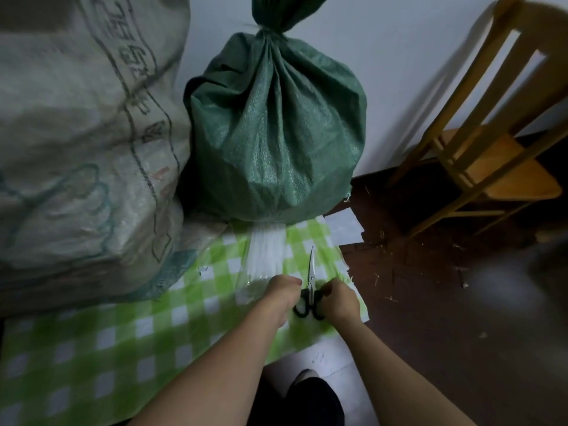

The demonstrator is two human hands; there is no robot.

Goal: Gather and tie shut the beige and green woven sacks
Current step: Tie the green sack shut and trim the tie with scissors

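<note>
A green woven sack (pixel 276 124) stands against the wall, its neck bunched and bound with a tie (pixel 267 27). A large beige woven sack (pixel 80 133) with dark printing fills the left; its top is out of view. A clear packet of white ties (pixel 264 256) lies on the floor cloth in front of the green sack. Black-handled scissors (pixel 310 290) lie beside it, blades pointing at the sack. My left hand (pixel 281 295) is closed at the near end of the packet. My right hand (pixel 339 299) is closed at the scissors' handles.
A green-and-white checked cloth (pixel 123 342) covers the floor under my hands. A wooden chair (pixel 479 142) stands at the right by the white wall. White paper scraps (pixel 344 229) and small debris lie on the dark floor (pixel 445 302). My dark-clothed foot (pixel 307 395) shows at the bottom.
</note>
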